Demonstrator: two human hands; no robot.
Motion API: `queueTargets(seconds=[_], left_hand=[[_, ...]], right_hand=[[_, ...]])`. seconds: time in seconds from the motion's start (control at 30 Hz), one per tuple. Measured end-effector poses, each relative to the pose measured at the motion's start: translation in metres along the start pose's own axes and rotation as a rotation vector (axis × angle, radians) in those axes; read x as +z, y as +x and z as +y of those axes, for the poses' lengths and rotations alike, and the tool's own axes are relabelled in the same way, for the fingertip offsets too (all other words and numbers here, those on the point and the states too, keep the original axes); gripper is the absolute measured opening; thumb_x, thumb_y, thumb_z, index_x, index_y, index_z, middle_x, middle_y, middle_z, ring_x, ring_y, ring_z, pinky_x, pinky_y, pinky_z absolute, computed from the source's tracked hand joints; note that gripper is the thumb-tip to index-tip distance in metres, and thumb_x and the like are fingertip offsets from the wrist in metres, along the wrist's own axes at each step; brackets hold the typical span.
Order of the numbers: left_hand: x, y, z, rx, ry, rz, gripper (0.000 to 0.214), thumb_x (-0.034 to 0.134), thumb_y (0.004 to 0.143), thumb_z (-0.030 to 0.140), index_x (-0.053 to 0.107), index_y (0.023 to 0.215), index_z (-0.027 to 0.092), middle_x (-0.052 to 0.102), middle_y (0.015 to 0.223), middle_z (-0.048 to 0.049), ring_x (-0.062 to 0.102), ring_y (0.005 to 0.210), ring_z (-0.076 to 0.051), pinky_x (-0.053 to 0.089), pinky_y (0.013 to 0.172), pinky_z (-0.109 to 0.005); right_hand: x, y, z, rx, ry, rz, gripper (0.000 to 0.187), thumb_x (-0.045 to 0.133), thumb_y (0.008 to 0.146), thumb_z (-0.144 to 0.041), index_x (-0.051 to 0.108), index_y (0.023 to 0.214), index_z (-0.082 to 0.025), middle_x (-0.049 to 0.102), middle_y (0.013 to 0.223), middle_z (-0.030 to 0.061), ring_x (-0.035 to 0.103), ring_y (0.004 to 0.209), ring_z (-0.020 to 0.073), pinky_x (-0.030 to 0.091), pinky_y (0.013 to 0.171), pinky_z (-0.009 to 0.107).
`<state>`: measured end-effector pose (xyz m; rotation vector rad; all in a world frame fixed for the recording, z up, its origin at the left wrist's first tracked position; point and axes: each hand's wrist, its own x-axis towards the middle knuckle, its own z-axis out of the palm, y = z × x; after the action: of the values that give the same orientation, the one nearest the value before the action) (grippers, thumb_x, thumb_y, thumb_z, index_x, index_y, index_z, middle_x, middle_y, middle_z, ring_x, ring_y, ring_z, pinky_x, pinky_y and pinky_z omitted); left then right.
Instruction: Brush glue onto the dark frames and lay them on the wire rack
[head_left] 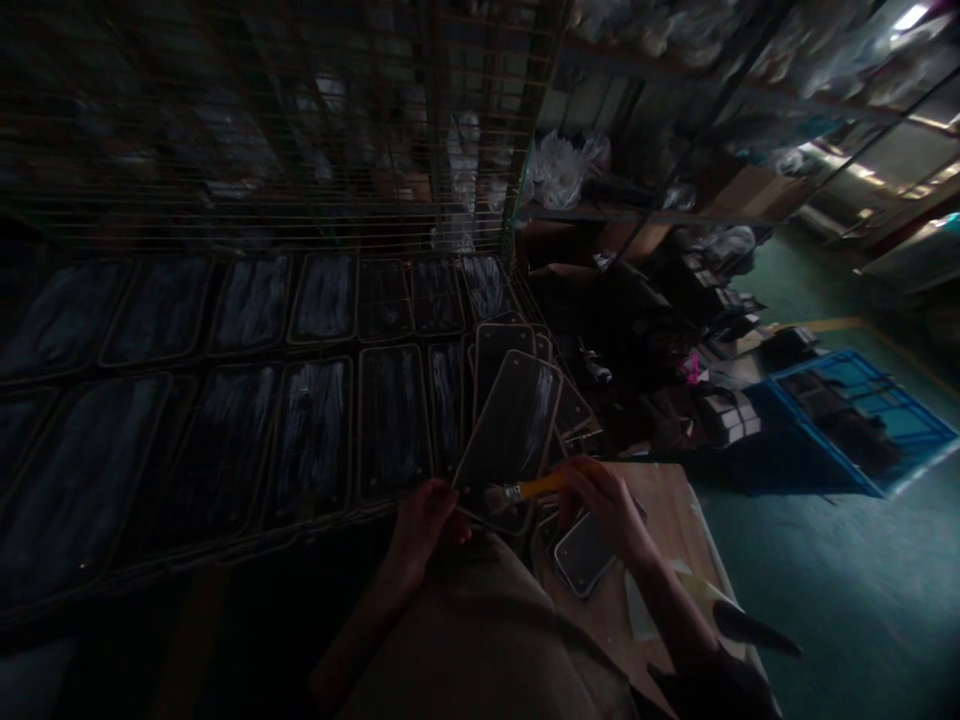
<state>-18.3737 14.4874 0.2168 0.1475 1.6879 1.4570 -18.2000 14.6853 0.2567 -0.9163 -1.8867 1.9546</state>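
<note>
Left hand (pixel 424 520) pinches the lower edge of a dark rectangular tan-rimmed panel (pixel 514 425), held tilted above a wire rack of matching panels (pixel 300 190); right hand (pixel 607 505) is closed round a yellow-handled flat brush (pixel 525 490), bristles at the panel's lower end. Risk: the edge-only pinch may let the panel slip under brush pressure onto the rows below.

Panels (pixel 315 440) lie in 2 rows on the rack (pixel 300 170) at left, a crate (pixel 795 470) on the floor (pixel 825 590) at right.
</note>
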Motion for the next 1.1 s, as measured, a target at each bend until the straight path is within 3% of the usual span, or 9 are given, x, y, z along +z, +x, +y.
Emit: queueTargets(seconds=[0.17,0.3,0.5,0.67,0.73,0.8,0.97,1.03,1.1], left_hand=[[-0.005,0.005,-0.007,0.044,0.023,0.002,0.038,0.067,0.075,0.047,0.054,0.091,0.015,0.063,0.054,0.0021,0.061,0.044,-0.015,0.047,0.04,-0.021],[-0.006,0.006,-0.008,0.021,0.015,0.012,0.041,0.068,0.073,0.049,0.054,0.092,0.015,0.063,0.054,0.0026,0.06,0.042,-0.014,0.046,0.039,-0.021],[-0.005,0.007,0.0,0.031,0.022,0.023,0.038,0.068,0.074,0.047,0.055,0.09,0.015,0.062,0.054,0.0028,0.06,0.043,-0.013,0.046,0.04,-0.021],[-0.007,0.01,0.002,0.034,0.046,-0.004,0.039,0.066,0.075,0.049,0.054,0.087,0.015,0.062,0.054,0.0021,0.06,0.042,-0.014,0.046,0.039,-0.022],[-0.007,0.012,0.002,0.037,0.045,0.003,0.041,0.067,0.073,0.05,0.054,0.089,0.015,0.062,0.054,0.0022,0.06,0.041,-0.015,0.046,0.038,-0.023],[-0.006,0.013,0.002,0.053,0.054,-0.002,0.041,0.068,0.073,0.051,0.054,0.088,0.015,0.061,0.054,0.0024,0.06,0.041,-0.015,0.045,0.037,-0.022],[-0.006,0.013,0.005,0.07,0.043,-0.016,0.039,0.069,0.073,0.05,0.055,0.086,0.016,0.061,0.055,0.0027,0.059,0.041,-0.014,0.046,0.038,-0.022],[-0.007,0.012,0.004,0.063,0.04,-0.032,0.038,0.067,0.075,0.049,0.055,0.087,0.016,0.062,0.057,0.002,0.06,0.043,-0.014,0.047,0.04,-0.022],[-0.009,0.012,0.003,0.065,0.038,-0.048,0.037,0.066,0.077,0.049,0.055,0.088,0.016,0.063,0.058,0.0017,0.061,0.044,-0.014,0.047,0.04,-0.022]], right_hand=[[-0.008,0.045,0.017,0.021,0.131,0.02,0.036,0.06,0.086,-0.051,0.058,0.09,-0.015,0.057,0.051,-0.0039,0.054,0.039,0.0118,0.043,0.038,0.021],[-0.026,0.069,0.01,-0.06,0.166,0.157,0.038,0.065,0.081,-0.051,0.059,0.092,-0.015,0.057,0.053,-0.0041,0.053,0.04,0.0119,0.044,0.038,0.022],[-0.037,0.069,-0.015,-0.224,0.106,0.333,0.03,0.061,0.086,-0.046,0.059,0.097,-0.018,0.059,0.059,-0.0042,0.057,0.047,0.0116,0.047,0.044,0.021],[-0.007,0.047,-0.009,-0.069,0.044,-0.03,0.03,0.058,0.089,-0.047,0.057,0.095,-0.018,0.06,0.055,-0.0041,0.056,0.042,0.0122,0.047,0.041,0.022],[0.001,0.053,-0.004,-0.042,0.027,-0.103,0.032,0.057,0.088,-0.049,0.056,0.094,-0.018,0.06,0.054,-0.0039,0.056,0.041,0.013,0.046,0.039,0.022],[0.001,0.066,-0.002,-0.086,0.038,-0.016,0.033,0.057,0.087,-0.051,0.056,0.093,-0.019,0.06,0.053,-0.0039,0.057,0.042,0.0136,0.045,0.039,0.022],[-0.009,0.094,-0.019,-0.296,0.015,0.4,0.031,0.058,0.087,-0.049,0.058,0.095,-0.02,0.061,0.06,-0.0036,0.058,0.047,0.0132,0.049,0.045,0.024],[-0.004,0.094,-0.025,-0.386,-0.082,0.453,0.027,0.055,0.09,-0.046,0.058,0.098,-0.02,0.061,0.062,-0.0028,0.059,0.051,0.0133,0.05,0.05,0.024],[0.007,0.087,-0.026,-0.45,-0.229,0.401,0.025,0.051,0.092,-0.044,0.058,0.102,-0.021,0.063,0.066,-0.001,0.062,0.058,0.0146,0.052,0.057,0.026]])
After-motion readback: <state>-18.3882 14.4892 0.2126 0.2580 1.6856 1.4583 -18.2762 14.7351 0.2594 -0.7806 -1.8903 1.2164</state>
